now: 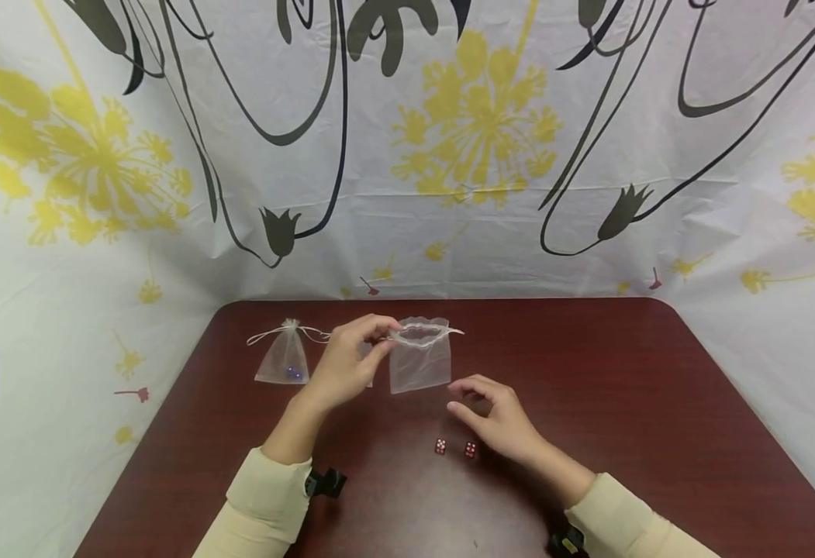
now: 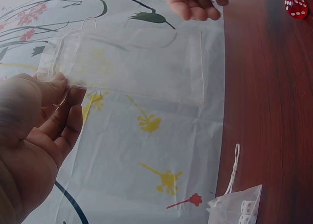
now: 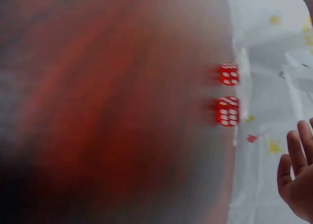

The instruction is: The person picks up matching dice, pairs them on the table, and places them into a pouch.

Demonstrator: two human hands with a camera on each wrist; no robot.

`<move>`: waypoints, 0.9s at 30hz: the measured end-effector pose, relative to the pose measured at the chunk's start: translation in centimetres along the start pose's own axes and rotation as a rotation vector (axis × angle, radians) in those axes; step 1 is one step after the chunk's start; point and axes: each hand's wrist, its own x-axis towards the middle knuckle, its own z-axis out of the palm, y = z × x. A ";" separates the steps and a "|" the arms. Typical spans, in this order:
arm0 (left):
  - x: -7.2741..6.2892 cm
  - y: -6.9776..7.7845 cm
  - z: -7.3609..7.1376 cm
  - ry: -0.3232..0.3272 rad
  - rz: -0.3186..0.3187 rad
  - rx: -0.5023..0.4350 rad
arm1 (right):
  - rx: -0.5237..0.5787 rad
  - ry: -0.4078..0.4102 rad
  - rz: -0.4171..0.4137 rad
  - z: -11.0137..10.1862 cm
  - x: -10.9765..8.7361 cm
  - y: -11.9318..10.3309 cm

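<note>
My left hand [image 1: 347, 360] pinches the gathered rim of a sheer white drawstring pouch [image 1: 421, 368] between thumb and fingers. In the left wrist view the pouch [image 2: 137, 62] stretches sideways from the left hand [image 2: 44, 121], see-through and with nothing visible inside. My right hand [image 1: 498, 415] hovers over the table with its fingers loosely bent and holding nothing, close to the pouch's lower corner. Two red dice with white pips, a left die [image 1: 440, 446] and a right die [image 1: 471, 449], lie just below it.
A sheer drawstring pouch [image 1: 281, 356] with small blue pieces inside lies at the table's back left. A pouch with white dice [image 2: 247, 207] shows in the left wrist view. A patterned cloth [image 1: 449, 232] hangs behind the dark red table [image 1: 623, 372].
</note>
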 end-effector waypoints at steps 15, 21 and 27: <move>0.0 0.0 0.1 -0.032 -0.025 -0.001 | -0.027 -0.143 -0.055 1.8 -1.8 1.3; -0.2 0.1 0.2 -0.040 -0.026 -0.009 | -0.036 -0.207 -0.082 2.1 -2.5 1.4; 0.0 0.3 0.2 -0.049 -0.029 -0.002 | -0.068 -0.280 -0.084 2.1 -2.7 1.3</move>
